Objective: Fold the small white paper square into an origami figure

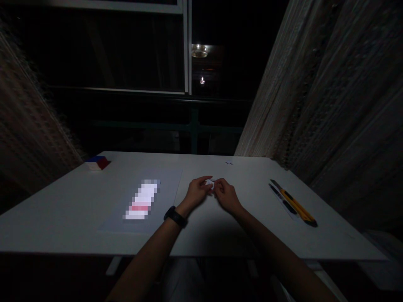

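Observation:
Over the middle of the white table, my left hand (199, 189) and my right hand (226, 194) meet with bent fingers. Pinched between their fingertips is a small white piece of paper (209, 183), partly covered by the fingers, so its exact shape is hard to make out. A dark watch (175, 217) circles my left wrist. Left of my hands lies a pale sheet of paper (171, 184), with a bright, pixelated rectangle (143, 199) on it. Another small white scrap (229, 162) rests near the table's far edge.
A yellow utility knife (296, 205) and a dark pen (281, 199) lie side by side at the right. A coloured puzzle cube (97, 163) sits at the far left corner of the table (63, 209). Curtains (273, 84) hang on both sides. The room is dim.

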`<act>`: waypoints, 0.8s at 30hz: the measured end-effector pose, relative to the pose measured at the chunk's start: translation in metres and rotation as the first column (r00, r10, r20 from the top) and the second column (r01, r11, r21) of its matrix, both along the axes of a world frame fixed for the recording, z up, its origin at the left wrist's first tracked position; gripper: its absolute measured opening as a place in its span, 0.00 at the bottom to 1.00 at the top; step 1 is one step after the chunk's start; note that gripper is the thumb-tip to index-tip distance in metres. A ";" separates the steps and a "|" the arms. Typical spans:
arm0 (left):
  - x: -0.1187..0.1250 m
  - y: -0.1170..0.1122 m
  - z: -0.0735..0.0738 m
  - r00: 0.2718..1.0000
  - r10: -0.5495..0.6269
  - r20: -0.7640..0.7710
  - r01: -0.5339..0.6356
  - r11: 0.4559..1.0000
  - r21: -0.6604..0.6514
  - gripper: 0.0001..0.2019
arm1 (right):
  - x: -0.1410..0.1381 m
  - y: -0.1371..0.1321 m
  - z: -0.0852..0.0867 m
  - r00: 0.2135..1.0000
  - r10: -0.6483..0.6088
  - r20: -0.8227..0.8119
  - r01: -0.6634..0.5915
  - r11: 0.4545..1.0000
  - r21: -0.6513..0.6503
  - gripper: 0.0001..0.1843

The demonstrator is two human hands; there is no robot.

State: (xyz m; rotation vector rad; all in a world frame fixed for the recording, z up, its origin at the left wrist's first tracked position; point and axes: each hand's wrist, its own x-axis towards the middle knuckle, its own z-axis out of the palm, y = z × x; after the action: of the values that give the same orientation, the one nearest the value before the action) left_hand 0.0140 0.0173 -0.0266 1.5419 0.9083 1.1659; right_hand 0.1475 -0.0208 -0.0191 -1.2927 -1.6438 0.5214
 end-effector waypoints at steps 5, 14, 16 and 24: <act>0.001 -0.003 0.001 0.999 -0.027 0.020 0.027 0.999 -0.030 0.21 | 0.001 0.000 0.003 1.000 -0.010 -0.005 0.010 1.000 -0.010 0.05; -0.002 -0.005 0.006 0.995 0.033 -0.093 -0.032 0.999 0.015 0.25 | 0.002 0.003 0.003 0.997 0.017 -0.069 -0.020 0.999 -0.048 0.06; -0.001 -0.006 0.007 0.996 0.029 -0.084 -0.029 1.000 0.003 0.25 | 0.003 0.003 0.003 0.999 0.004 -0.040 -0.005 1.000 -0.029 0.06; -0.002 -0.008 0.011 0.992 0.045 -0.119 -0.043 0.999 0.020 0.24 | 0.003 0.005 0.001 1.000 -0.005 0.017 0.004 1.000 0.002 0.05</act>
State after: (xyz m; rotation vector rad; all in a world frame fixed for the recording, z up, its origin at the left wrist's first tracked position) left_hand 0.0120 0.0096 -0.0161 1.6272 1.0180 1.1251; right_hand 0.1502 -0.0162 -0.0185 -1.3021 -1.6547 0.5069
